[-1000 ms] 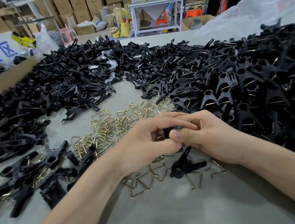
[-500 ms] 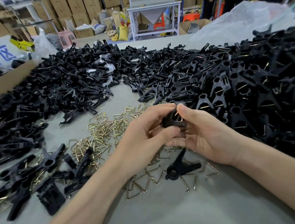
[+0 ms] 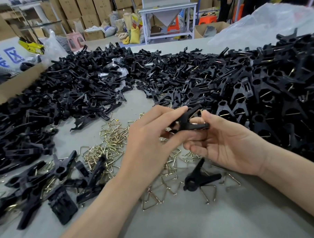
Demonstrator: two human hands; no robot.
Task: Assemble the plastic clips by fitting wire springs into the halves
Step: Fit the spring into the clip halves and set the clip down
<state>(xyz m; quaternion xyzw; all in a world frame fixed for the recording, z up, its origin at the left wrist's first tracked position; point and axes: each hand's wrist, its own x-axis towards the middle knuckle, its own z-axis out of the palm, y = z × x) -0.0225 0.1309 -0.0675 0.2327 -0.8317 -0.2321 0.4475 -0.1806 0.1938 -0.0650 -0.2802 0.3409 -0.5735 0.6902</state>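
Above the table (image 3: 175, 226), the left hand (image 3: 148, 142) and right hand (image 3: 225, 144) pinched one black, splayed clip (image 3: 187, 122); the far cardboard box (image 3: 197, 32) held something indistinct.

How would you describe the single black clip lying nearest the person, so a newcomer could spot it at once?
Start at the grey table, with heaps of black clips along its far and side edges. Brass wire springs are strewn over its middle, and just below the right hand, toward the person, lies the clip. Unlike its neighbours, it lies clear of every heap, with only springs around it.
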